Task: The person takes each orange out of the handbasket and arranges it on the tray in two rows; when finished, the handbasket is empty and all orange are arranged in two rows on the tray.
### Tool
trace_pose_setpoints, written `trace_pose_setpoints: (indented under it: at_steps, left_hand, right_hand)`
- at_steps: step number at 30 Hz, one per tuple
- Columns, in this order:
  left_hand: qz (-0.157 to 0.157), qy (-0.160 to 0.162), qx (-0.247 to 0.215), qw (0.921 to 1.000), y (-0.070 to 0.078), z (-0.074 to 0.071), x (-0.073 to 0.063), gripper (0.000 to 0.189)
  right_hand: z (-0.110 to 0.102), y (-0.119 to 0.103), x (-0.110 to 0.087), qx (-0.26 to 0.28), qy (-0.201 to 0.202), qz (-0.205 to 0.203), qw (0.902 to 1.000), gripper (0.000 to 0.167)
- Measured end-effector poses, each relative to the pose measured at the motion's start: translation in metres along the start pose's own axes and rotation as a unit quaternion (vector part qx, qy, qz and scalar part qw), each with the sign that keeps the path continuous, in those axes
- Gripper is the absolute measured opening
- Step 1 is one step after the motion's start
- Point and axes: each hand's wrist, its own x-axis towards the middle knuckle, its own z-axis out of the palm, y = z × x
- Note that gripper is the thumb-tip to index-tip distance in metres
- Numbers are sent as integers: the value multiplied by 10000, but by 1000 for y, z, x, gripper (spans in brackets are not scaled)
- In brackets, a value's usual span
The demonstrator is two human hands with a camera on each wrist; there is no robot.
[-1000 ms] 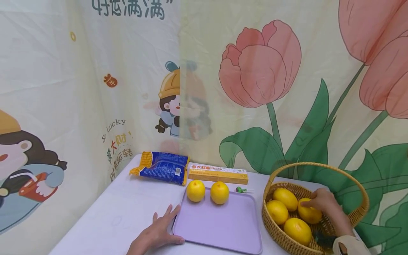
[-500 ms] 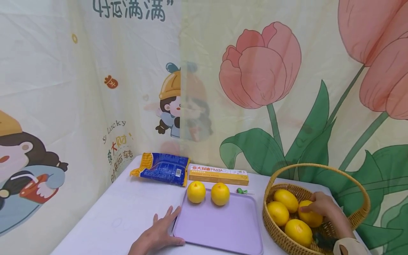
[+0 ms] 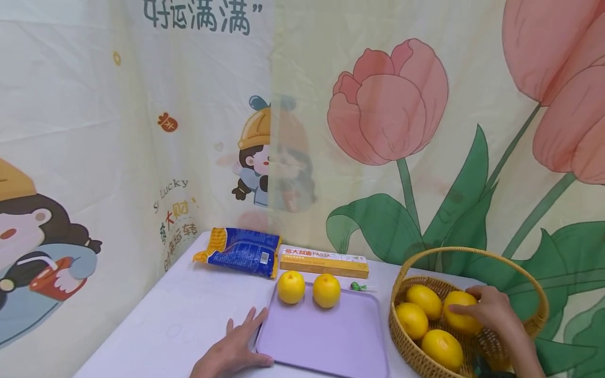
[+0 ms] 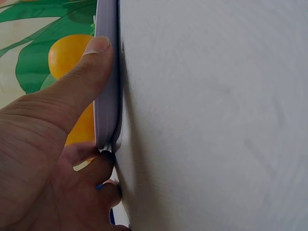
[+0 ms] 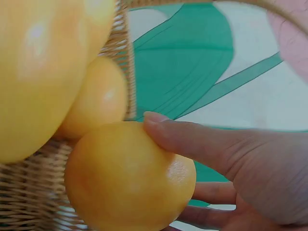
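Observation:
In the head view my right hand (image 3: 493, 310) reaches into the wicker basket (image 3: 400, 336) and grips a yellow-orange orange (image 3: 457, 300), slightly raised at the basket's right side. The right wrist view has my thumb on top of this orange (image 5: 127, 180), fingers behind it. Several more oranges (image 3: 441, 349) lie in the basket. My left hand (image 3: 231, 344) touches the near left corner of a lilac tray (image 3: 326, 336), fingers spread along its left side. Its thumb lies against the tray's rim (image 4: 107, 106) in the left wrist view. Two oranges (image 3: 326, 290) sit at the tray's far edge.
Behind the tray lie a blue and yellow packet (image 3: 243, 251) and a pasta box (image 3: 323, 261). A small green-wrapped lollipop (image 3: 357, 286) is beside the tray's far right corner. The basket's tall handle (image 3: 468, 251) arches over it. Printed curtains (image 3: 302, 157) enclose the white table (image 3: 175, 315).
My right hand has lifted the gripped orange slightly within the basket. The left hand stays at the tray's corner. The head view has tilted up a little.

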Motion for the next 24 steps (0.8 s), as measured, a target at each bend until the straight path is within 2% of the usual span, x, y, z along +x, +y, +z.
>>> trace_pose_setpoints:
  at_steps: [4,9,12,18,24]
  left_hand:
    - [63,11,96,9999,-3,1,0,109]
    - [217,48,198,9996,-3,1,1,108]
    - [175,83,204,9996,-2,0,0,109]
    - [206,49,186,9996,-1,0,-2,108]
    - [163,52,179,9997,-2,1,-2,108]
  right_hand:
    - [-4,-21,-16,-32,144,-147,9998,99]
    - [-9,-50,-36,1,452,-441,9980,94]
    - [-8,-67,-50,183,648,-741,9950,88]
    - [15,-98,-67,950,1092,-1639,9758,77]
    - [50,-128,-59,1736,1314,-1928,9568,74]
